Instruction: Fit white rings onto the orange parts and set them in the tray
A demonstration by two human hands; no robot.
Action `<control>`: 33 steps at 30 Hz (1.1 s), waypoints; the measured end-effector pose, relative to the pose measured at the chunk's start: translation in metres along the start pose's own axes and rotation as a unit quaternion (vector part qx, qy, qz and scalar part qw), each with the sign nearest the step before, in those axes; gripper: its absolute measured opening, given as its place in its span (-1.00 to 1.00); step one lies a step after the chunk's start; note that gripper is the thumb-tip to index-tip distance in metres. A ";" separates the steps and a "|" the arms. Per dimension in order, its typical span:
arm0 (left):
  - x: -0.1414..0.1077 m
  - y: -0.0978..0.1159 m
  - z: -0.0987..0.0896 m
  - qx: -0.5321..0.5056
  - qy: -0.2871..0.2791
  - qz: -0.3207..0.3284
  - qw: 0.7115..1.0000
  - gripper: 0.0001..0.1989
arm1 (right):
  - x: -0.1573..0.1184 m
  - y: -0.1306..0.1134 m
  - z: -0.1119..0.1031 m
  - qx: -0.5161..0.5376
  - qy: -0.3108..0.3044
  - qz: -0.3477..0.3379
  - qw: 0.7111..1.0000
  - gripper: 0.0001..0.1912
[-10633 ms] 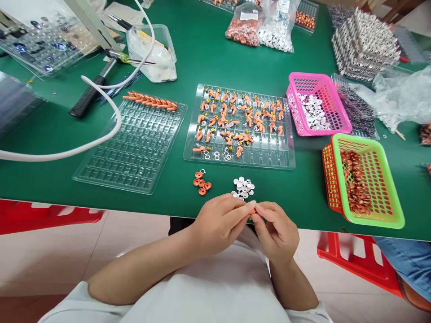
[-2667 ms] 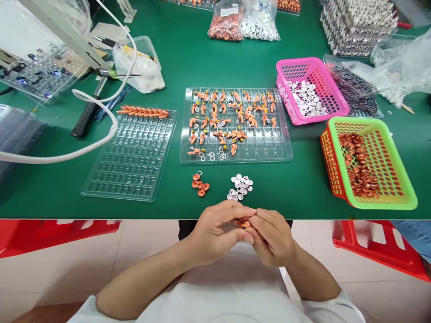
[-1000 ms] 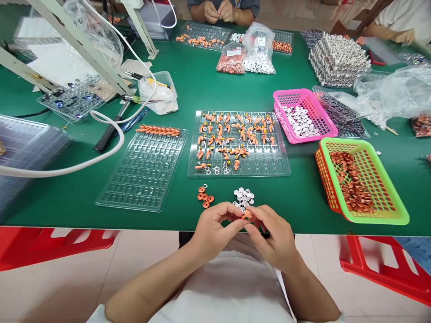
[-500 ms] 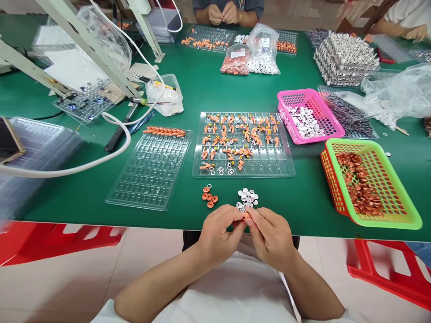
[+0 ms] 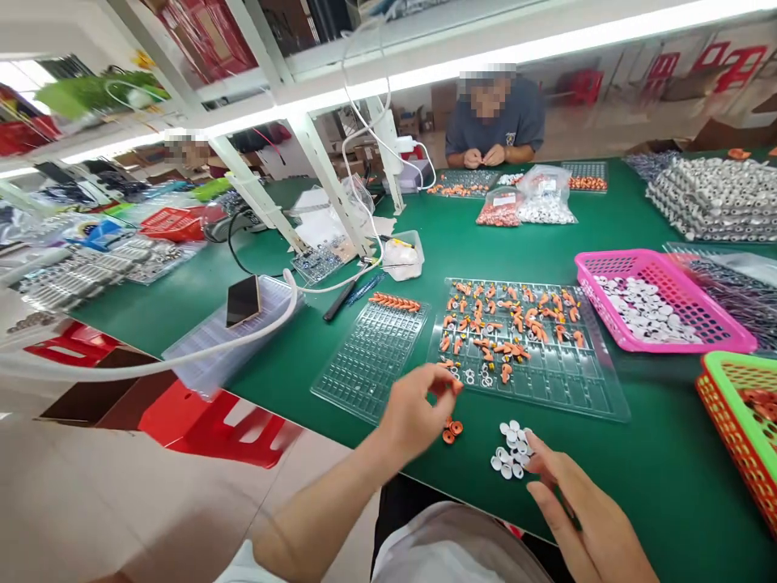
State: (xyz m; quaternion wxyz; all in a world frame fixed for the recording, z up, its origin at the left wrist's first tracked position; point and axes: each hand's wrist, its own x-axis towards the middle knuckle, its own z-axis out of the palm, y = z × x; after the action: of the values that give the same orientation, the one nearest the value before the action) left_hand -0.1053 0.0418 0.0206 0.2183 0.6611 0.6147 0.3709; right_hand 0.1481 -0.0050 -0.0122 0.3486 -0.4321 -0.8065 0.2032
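Note:
My left hand [image 5: 422, 409] is pinched at the near left corner of a clear tray [image 5: 583, 401] holding orange curved pieces [image 5: 537, 330]; an orange bit shows at its fingertips, too small to make out. Just below those fingers lie a few orange-brown round pieces [image 5: 452, 429]. My right hand [image 5: 574, 494] has its thumb and fingers apart, the fingertips at the edge of a small pile of white round caps [image 5: 507, 460]. Left of the filled tray, a second clear tray [image 5: 370, 356] carries a row of orange pieces [image 5: 394, 302] along its far edge.
At right stand a pink basket [image 5: 716, 312] of white caps and a green basket [image 5: 728, 368]. A white cable [image 5: 267, 328] crosses the left side near a phone [image 5: 244, 301]. Bags [image 5: 546, 197] lie farther back, before a person [image 5: 501, 121] across the table.
The view has tilted up and turned left. My hands, earlier together over a small orange piece, have separated: the left toward the tray corner, the right beside the white caps with fingers opened.

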 end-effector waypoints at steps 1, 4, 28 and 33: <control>0.014 -0.005 -0.012 0.043 0.011 -0.027 0.999 -0.90 | -0.003 0.004 -0.004 -0.006 0.007 0.013 1.000 -0.54; 0.058 -0.025 -0.042 0.089 0.035 -0.053 0.994 -0.86 | -0.017 0.018 -0.009 -0.034 0.024 0.053 0.998 -0.65; 0.153 -0.075 -0.023 0.321 -0.080 -0.063 0.942 -0.76 | -0.026 0.026 0.002 0.007 0.093 0.027 0.995 -0.77; 0.096 -0.041 -0.015 0.259 -0.117 0.006 0.959 -0.68 | -0.027 0.024 -0.007 0.067 0.060 0.102 0.991 -0.79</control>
State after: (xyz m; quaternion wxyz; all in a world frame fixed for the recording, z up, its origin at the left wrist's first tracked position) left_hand -0.1464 0.1392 0.0207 0.1078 0.7374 0.6559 0.1203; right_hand 0.1766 -0.0147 -0.0330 0.4021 -0.4989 -0.7205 0.2650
